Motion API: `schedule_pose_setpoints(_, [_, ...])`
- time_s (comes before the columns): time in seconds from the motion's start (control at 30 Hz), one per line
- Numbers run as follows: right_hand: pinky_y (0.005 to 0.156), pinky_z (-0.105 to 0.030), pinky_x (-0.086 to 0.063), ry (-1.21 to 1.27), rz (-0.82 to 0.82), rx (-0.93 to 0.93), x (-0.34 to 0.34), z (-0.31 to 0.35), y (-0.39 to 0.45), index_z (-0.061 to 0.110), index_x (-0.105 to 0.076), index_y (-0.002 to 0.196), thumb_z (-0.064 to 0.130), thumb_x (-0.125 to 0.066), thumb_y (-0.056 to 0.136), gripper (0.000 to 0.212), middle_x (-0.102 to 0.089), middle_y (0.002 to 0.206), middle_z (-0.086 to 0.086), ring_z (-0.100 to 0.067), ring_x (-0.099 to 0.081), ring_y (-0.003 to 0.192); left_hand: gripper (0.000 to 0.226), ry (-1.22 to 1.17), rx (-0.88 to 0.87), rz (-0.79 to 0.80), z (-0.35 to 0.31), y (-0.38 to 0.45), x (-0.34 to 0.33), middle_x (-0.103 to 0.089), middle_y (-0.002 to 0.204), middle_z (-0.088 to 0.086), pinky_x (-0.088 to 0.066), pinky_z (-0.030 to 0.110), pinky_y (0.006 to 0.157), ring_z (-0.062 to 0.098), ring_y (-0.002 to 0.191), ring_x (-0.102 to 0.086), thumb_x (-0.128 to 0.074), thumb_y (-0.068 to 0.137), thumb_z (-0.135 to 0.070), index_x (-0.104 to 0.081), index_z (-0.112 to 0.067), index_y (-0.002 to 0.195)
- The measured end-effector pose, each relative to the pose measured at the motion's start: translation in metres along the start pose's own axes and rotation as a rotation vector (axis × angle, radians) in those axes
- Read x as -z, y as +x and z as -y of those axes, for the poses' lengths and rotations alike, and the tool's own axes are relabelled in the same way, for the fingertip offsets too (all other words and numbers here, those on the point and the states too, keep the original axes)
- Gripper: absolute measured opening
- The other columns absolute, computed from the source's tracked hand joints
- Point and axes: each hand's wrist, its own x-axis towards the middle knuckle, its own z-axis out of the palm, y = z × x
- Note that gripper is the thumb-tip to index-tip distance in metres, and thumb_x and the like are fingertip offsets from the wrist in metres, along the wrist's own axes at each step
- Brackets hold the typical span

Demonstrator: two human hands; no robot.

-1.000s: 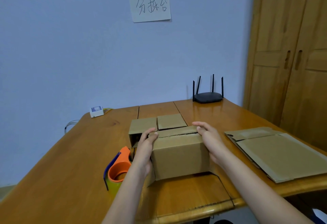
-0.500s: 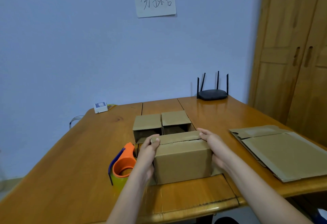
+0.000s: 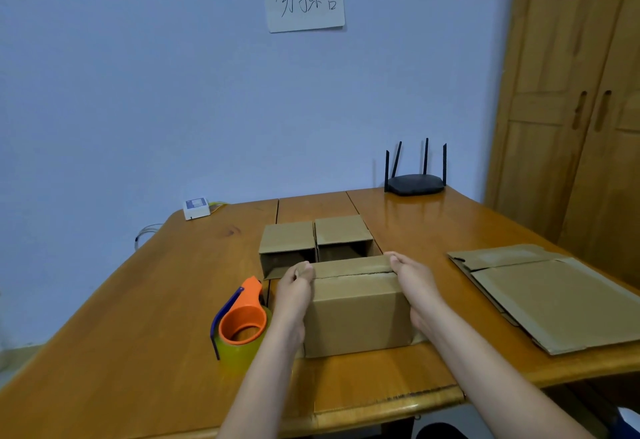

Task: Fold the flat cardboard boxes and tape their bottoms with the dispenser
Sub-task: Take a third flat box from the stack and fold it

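Near the table's (image 3: 138, 300) front edge, the box (image 3: 356, 317) sits between both hands, long axis left to right. The left hand (image 3: 294, 294) and right hand (image 3: 414, 282) clasp its ends, fingers curled on the closed flaps. The tape dispenser (image 3: 242, 320) stands just left, nearer the left hand. Flat boxes (image 3: 554, 296) wait at the right edge.

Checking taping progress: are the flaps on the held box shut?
Shut: the box flaps meet at a seam, pressed by both hands; no tape visible.
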Motion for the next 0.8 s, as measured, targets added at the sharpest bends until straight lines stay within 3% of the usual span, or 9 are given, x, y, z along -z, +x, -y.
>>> schedule_pose_setpoints(0.27, [0.113,-0.046,-0.037,0.006,-0.012,-0.008,-0.001,0.0,0.003,0.021,-0.064,0.131,0.023,-0.049,0.104,0.031,-0.058,0.136,-0.002,-0.025,-0.049,0.128,0.02,-0.062,-0.009,-0.09,0.001,0.0,-0.004,-0.063,0.115,0.002,-0.041,0.036,0.095,0.023,0.114,-0.053,-0.049,0.101,-0.029,-0.065,-0.021,0.11])
schedule_pose_setpoints(0.47, [0.112,-0.045,-0.038,-0.004,-0.022,-0.005,-0.001,-0.002,0.006,0.022,-0.064,0.13,0.024,-0.047,0.104,0.031,-0.058,0.135,-0.003,-0.025,-0.049,0.126,0.027,-0.078,0.022,-0.138,0.0,0.002,-0.006,-0.063,0.116,0.003,-0.042,0.035,0.092,0.024,0.111,-0.054,-0.047,0.102,-0.028,-0.064,-0.017,0.121])
schedule_pose_setpoints(0.8, [0.112,-0.047,-0.039,-0.009,-0.01,-0.017,0.0,-0.001,0.011,0.021,-0.067,0.127,0.019,-0.048,0.103,0.03,-0.059,0.134,-0.004,-0.026,-0.05,0.126,0.024,-0.073,0.018,-0.133,-0.003,0.006,-0.004,-0.066,0.104,0.007,-0.044,0.032,0.077,0.023,0.098,-0.057,-0.044,0.1,-0.014,-0.068,-0.018,0.099])
